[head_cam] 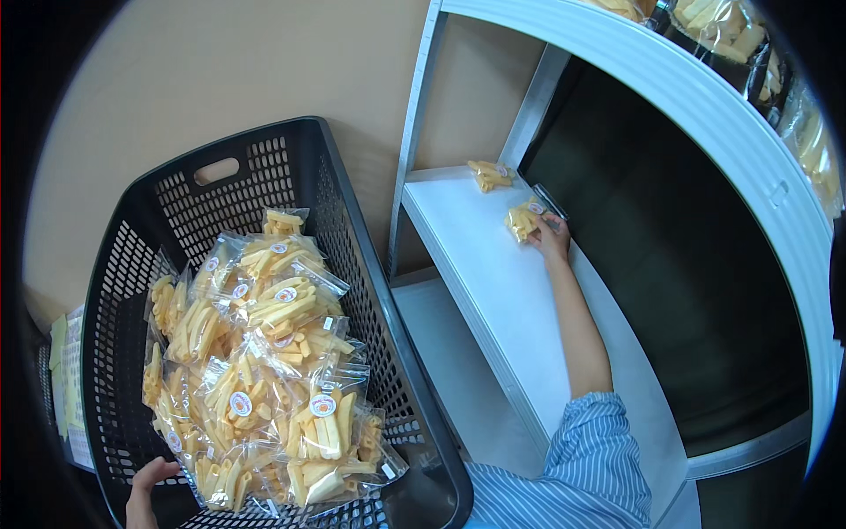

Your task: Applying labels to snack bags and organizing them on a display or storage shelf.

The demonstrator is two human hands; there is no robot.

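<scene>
My right hand (551, 237) reaches over a white shelf, its fingers on a clear plastic bag of pale yellow snack sticks (522, 219) that rests there. Another such bag (490, 176) lies just beyond it, by the shelf's far end. At the lower left, my left hand (149, 486) is inside a black perforated plastic basket (396, 357), thumb and a finger beside the lowest bags; the rest of that hand is cut off by the frame. Many labelled bags of snack sticks (264, 390) are heaped in the basket. Whether the left fingers grip anything does not show.
The white metal shelf (489, 278) has angled uprights and a lower shelf board (456, 357) beneath. More bagged snacks (720, 30) sit on the upper shelf at the top right. A dark panel (667, 231) stands behind the shelf. Printed sheets (76, 390) lie left of the basket.
</scene>
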